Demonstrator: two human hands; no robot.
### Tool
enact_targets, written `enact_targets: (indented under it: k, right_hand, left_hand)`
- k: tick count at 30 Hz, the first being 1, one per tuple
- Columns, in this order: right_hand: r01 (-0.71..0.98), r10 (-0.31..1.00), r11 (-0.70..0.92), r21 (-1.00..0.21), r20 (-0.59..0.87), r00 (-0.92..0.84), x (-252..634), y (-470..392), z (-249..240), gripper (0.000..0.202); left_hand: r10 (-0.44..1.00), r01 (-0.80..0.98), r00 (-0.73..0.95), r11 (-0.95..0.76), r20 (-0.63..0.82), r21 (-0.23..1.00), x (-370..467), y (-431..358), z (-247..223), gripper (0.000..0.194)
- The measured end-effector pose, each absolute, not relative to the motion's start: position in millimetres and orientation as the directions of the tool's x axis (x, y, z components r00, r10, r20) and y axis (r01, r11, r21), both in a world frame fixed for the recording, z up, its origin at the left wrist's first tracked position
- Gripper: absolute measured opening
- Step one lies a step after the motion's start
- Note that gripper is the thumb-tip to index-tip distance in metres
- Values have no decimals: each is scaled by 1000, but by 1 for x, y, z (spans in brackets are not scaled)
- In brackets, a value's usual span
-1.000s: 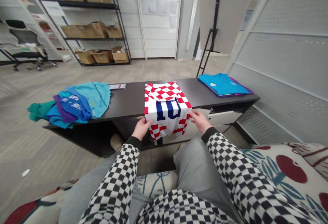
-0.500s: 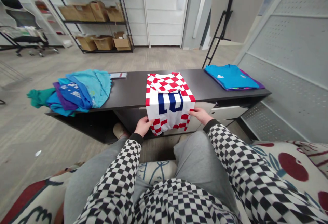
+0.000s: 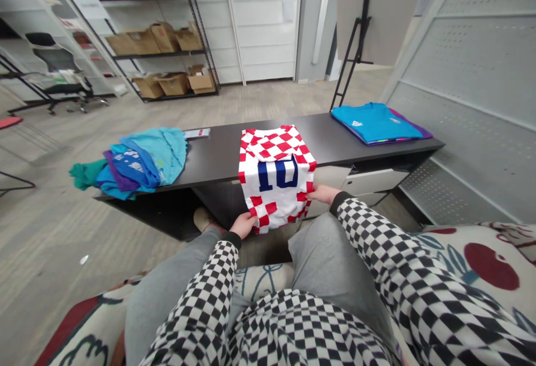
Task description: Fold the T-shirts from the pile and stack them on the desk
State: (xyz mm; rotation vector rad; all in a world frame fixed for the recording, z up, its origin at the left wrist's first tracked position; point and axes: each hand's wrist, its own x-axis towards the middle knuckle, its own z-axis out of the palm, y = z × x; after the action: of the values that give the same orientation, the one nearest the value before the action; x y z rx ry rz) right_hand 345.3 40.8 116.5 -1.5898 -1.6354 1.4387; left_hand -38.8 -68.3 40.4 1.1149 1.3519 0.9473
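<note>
A red and white checkered jersey [image 3: 274,209] with a dark blue number 10 lies on the dark cabinet top, its upper part folded over. Its lower end hangs over the cabinet's front edge towards me. My left hand [image 3: 244,224] pinches the hanging end at its left corner. On the right side edge, a little higher, my right hand [image 3: 324,194] is closed on the same cloth. The fingertips of both hands are partly hidden by the fabric.
A low dark cabinet [image 3: 213,156] stands in front of my knees. Crumpled blue, purple and green shirts [image 3: 146,156] lie at its left, beside a flat white packet [image 3: 197,133]. Neatly folded shirts [image 3: 377,123] are stacked at its right. A perforated metal panel [image 3: 481,103] rises at the right.
My left hand has drawn the jersey's lower left corner slightly down and to the right. My right hand still holds the right edge. The head view has tilted up and shifted left.
</note>
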Motion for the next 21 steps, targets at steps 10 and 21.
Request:
enact_targets:
  k: [10, 21]
  right_hand:
    - [-359, 941, -308, -881, -227, -249, 324, -28, 195, 45]
    - [-292, 874, -382, -877, -240, -423, 314, -99, 230, 108]
  left_hand:
    - [959, -543, -32, 218, -280, 811, -13, -113, 168, 41]
    - [961, -665, -106, 123, -255, 737, -4, -176, 227, 101]
